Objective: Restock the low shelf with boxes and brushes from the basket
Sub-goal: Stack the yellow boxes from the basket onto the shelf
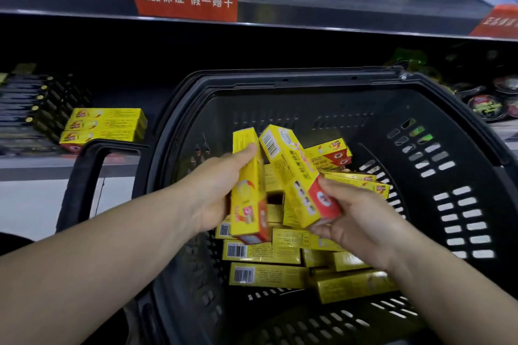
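Head view, centre frame: left hand (221, 190) fingers (249, 150) clamp an upright box (248, 199), right hand (356, 221) fingers clamp a tilted box (291, 171), over the box-filled basket (280, 78); stacked boxes (103, 127) sit on the shelf (33, 162), left.

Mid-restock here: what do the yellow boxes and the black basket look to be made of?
Yellow boxes: thin printed cardboard by the look, lightly glossy; crisp folded edges and barcodes printed on flat faces. Basket: moulded black plastic, mostly matte with a faint sheen; slotted walls and a thick one-piece rim suggest it.
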Tool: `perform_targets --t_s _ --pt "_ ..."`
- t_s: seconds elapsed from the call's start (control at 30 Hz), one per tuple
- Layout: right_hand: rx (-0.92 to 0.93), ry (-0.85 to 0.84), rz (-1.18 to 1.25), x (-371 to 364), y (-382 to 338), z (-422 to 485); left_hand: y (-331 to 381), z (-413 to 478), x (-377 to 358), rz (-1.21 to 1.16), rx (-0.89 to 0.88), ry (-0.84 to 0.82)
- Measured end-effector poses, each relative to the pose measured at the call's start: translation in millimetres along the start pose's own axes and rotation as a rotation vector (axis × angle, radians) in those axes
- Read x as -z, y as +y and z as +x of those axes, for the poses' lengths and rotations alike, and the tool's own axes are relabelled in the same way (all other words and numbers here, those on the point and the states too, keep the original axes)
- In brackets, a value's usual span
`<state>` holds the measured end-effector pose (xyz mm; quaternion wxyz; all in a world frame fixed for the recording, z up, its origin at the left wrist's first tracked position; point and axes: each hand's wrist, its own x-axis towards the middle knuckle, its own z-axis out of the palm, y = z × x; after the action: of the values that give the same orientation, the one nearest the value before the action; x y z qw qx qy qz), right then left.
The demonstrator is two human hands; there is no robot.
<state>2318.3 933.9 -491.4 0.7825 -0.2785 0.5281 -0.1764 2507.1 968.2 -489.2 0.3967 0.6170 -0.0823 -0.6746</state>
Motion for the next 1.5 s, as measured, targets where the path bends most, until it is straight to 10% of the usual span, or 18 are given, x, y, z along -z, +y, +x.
perform_targets --t_s 0.73,1.27,1.5 --pt "0.125 -0.244 -0.410 -5 5 -9 -5 -10 -4 0.105 -0.086 -0.302" --pt "0.076 -0.200 0.088 -5 4 -3 -9 -5 3 0.116 -0.028 -0.197" --pt "0.144 -0.130 -0.204 -10 22 2 -11 -10 -4 0.082 -0.025 -0.231"
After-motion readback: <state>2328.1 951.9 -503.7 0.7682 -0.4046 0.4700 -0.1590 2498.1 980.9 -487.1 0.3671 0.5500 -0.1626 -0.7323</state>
